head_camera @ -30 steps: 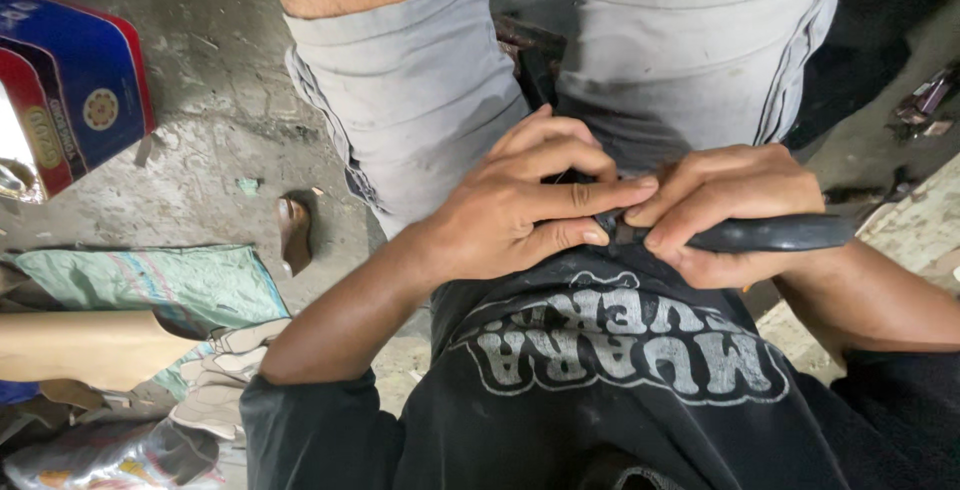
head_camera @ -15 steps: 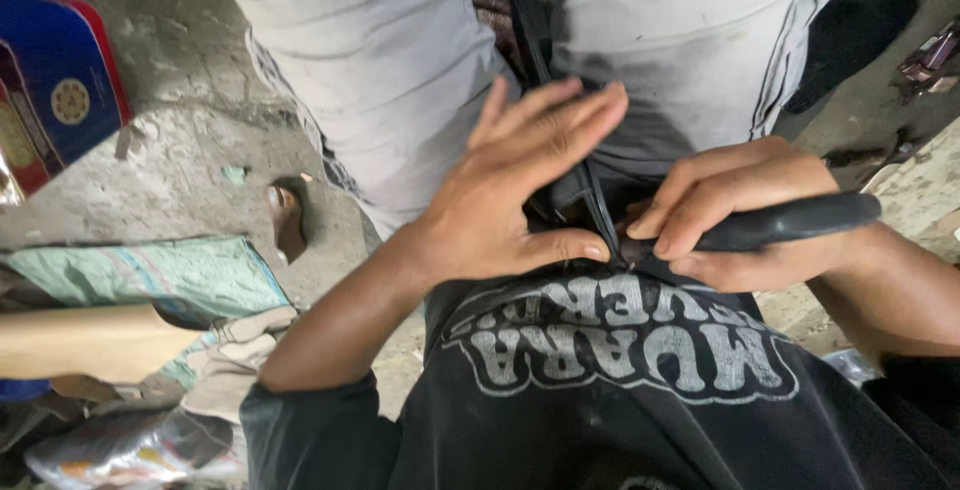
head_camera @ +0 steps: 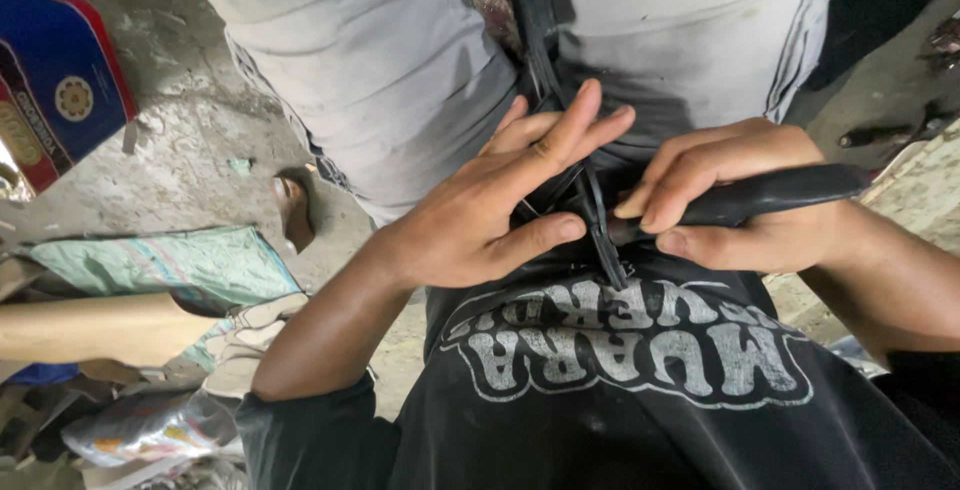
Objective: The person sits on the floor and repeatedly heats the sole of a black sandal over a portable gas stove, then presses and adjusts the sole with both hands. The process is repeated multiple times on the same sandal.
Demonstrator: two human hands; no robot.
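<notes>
Head view, looking down the person's own body to the lap. The left hand (head_camera: 480,215) is spread wide, fingers fanned and lifted, its thumb pressing a thin black rubber strip (head_camera: 598,225) against the lap; only thumb and palm appear to bear on it. The right hand (head_camera: 740,200) is closed around a dark tube-like piece of rubber (head_camera: 770,193), which juts toward the right edge of the frame, its fingers curled over the top. The strip runs from between the two hands up between the thighs of the grey shorts (head_camera: 380,70) and down over the black printed shirt (head_camera: 620,350). No table carries the work; the lap does, above a concrete floor (head_camera: 190,150).

Risks, as judged from this frame: with the left fingers raised, the strip is pinned at one point only, so a pull by the right hand could slip it free or let it snap back against the fingers. Whether a blade or other tool is hidden beneath the hands cannot be told; if there is one, cutting toward the body over soft cloth would endanger thigh and thumb. The strip's loose end could also drop to the floor among the bags (head_camera: 160,260) at lower left.
</notes>
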